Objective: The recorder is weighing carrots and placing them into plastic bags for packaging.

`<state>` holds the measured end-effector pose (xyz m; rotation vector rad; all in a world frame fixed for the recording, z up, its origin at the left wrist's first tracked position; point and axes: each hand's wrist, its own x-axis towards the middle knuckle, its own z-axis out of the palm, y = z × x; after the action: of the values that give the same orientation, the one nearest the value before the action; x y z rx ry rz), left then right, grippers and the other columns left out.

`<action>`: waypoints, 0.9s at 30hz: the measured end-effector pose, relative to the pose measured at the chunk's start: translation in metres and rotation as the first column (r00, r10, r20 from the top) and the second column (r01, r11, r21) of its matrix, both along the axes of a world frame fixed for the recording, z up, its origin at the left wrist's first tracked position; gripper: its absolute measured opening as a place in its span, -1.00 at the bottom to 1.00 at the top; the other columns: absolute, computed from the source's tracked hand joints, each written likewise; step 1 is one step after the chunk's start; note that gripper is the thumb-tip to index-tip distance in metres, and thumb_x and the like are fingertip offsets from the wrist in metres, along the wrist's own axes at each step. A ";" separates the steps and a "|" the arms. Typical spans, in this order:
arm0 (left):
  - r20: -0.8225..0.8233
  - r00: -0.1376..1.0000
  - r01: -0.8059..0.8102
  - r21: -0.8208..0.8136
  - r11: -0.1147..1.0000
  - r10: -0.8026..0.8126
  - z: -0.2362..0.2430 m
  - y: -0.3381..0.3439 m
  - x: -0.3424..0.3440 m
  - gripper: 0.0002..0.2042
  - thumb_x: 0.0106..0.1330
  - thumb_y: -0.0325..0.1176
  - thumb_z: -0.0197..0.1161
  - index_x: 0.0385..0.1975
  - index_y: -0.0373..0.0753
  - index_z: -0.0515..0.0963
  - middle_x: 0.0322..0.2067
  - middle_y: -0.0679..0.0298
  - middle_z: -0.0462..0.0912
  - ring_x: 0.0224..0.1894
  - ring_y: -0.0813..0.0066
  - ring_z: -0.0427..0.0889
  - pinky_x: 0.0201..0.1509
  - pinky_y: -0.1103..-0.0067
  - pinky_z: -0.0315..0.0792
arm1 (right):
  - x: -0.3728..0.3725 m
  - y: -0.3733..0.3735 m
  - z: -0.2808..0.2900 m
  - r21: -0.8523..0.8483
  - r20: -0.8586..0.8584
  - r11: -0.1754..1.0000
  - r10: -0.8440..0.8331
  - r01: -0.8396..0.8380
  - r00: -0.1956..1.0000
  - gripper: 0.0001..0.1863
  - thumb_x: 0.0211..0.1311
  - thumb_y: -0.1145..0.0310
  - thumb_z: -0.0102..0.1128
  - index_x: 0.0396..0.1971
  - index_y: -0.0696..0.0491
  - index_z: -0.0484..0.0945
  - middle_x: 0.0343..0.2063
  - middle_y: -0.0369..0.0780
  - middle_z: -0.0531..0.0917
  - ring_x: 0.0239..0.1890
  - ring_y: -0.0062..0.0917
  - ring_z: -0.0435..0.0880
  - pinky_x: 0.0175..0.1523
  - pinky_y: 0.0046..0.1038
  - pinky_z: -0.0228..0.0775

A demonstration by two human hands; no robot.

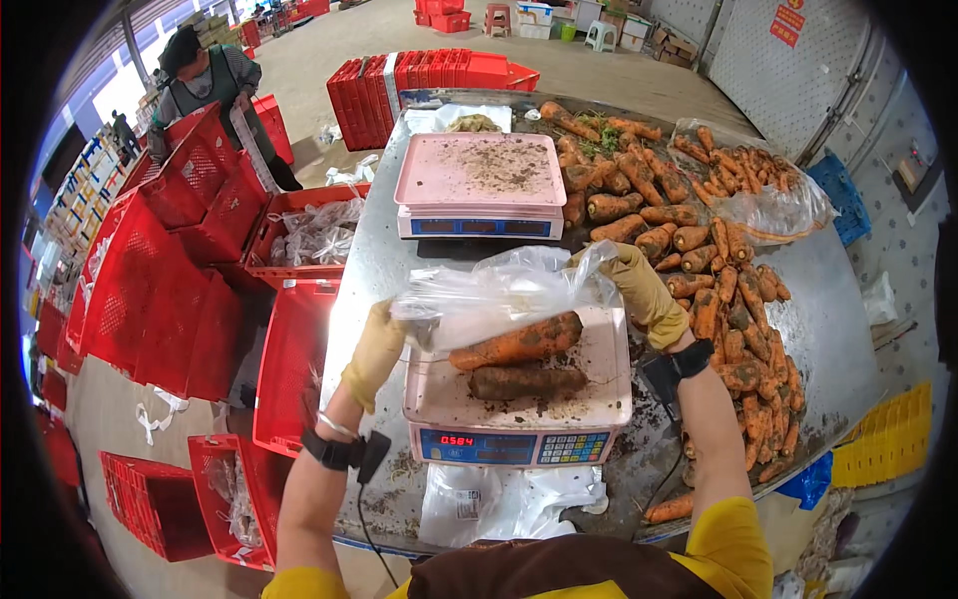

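I hold a clear plastic bag point(499, 290) stretched between my two hands, above the front scale. My left hand point(377, 344), in a pale yellow glove, is closed on the bag's left end. My right hand point(639, 285), gloved alike, grips its right end. Under the bag, two soiled carrots, an orange one point(514, 342) and a browner one point(529, 382), lie on the dirt-strewn pink pan of the scale point(516, 446), whose display is lit red. A second pink scale point(479, 175) with scattered soil stands behind. A large pile of carrots point(728, 329) covers the table's right part.
The metal table point(828, 329) carries plastic bags point(449, 499) below the scale. Red crates point(150, 299) are stacked at left, some holding bags. A co-worker point(215, 90) stands beside them. Folded red crates point(399, 100) lie behind the table; yellow point(883, 439) and blue point(838, 195) crates are at right.
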<state>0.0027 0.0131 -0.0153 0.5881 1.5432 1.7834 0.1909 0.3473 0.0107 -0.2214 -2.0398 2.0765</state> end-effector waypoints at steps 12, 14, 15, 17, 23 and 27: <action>-0.792 0.286 0.110 -0.532 0.840 -0.539 -0.010 -0.001 0.016 -0.34 -0.09 0.03 0.51 -0.11 -0.39 0.53 -0.19 0.00 0.61 0.07 -0.01 0.54 0.45 0.17 0.12 | 0.089 -0.052 -0.038 0.817 0.165 0.569 -0.083 -0.089 0.983 -0.26 -0.05 0.24 0.42 0.19 0.16 0.44 -0.37 -0.08 0.67 -0.28 -0.31 0.68 -0.05 -0.33 0.50; -0.831 0.243 0.049 -0.504 0.862 -0.500 -0.006 -0.007 0.038 -0.22 -0.15 0.20 0.53 -0.16 -0.44 0.50 -0.22 0.02 0.56 0.00 0.01 0.55 0.45 0.09 0.07 | 0.103 -0.087 -0.046 0.939 0.018 0.342 -0.162 0.039 0.987 -0.12 -0.11 0.23 0.44 0.28 0.19 0.31 -0.38 -0.05 0.65 -0.27 -0.16 0.65 -0.06 -0.25 0.49; -0.823 0.278 -0.015 -0.520 0.854 -0.496 -0.006 -0.005 0.047 -0.23 -0.15 0.20 0.53 -0.18 -0.42 0.50 -0.22 0.01 0.56 0.00 0.01 0.54 0.45 0.08 0.07 | 0.103 -0.106 -0.049 0.973 -0.015 0.222 -0.207 0.061 0.978 -0.10 -0.09 0.24 0.43 0.31 0.19 0.26 -0.37 -0.04 0.63 -0.29 -0.11 0.63 -0.08 -0.22 0.49; -0.808 0.343 -0.144 -0.548 0.824 -0.478 -0.010 0.000 0.062 -0.25 -0.16 0.19 0.53 -0.20 -0.40 0.50 -0.23 0.01 0.55 -0.01 0.02 0.54 0.45 0.07 0.06 | 0.098 -0.125 -0.051 0.988 -0.077 0.109 -0.263 0.109 0.962 -0.06 -0.07 0.22 0.44 0.34 0.19 0.20 -0.34 -0.03 0.61 -0.33 -0.08 0.61 -0.12 -0.18 0.48; -0.737 0.644 -0.255 -0.457 0.852 -0.203 0.007 0.021 0.055 -0.47 0.12 0.05 0.39 -0.30 -0.41 0.55 -0.40 0.07 0.63 -0.37 0.22 0.62 -0.19 0.42 0.50 | 0.070 -0.081 -0.052 0.858 -0.084 0.476 -0.240 0.193 0.967 -0.41 0.12 0.22 0.38 0.12 0.17 0.48 -0.21 -0.07 0.67 -0.23 -0.27 0.68 -0.06 -0.36 0.51; -0.326 0.932 0.012 -0.413 0.911 -0.160 0.040 0.010 0.030 -0.64 0.26 -0.16 0.28 -0.17 -0.39 0.58 -0.42 0.25 0.64 -0.40 0.57 0.55 -0.31 0.60 0.42 | 0.053 -0.092 0.045 0.066 0.134 0.996 -0.070 0.061 0.989 -0.65 0.34 0.21 0.19 -0.08 0.19 0.64 -0.15 -0.25 0.70 -0.21 -0.58 0.62 0.01 -0.50 0.42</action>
<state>0.0325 0.0226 0.0244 0.7837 2.0287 1.2753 0.2437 0.2553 0.0553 -0.4242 -2.1401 2.0061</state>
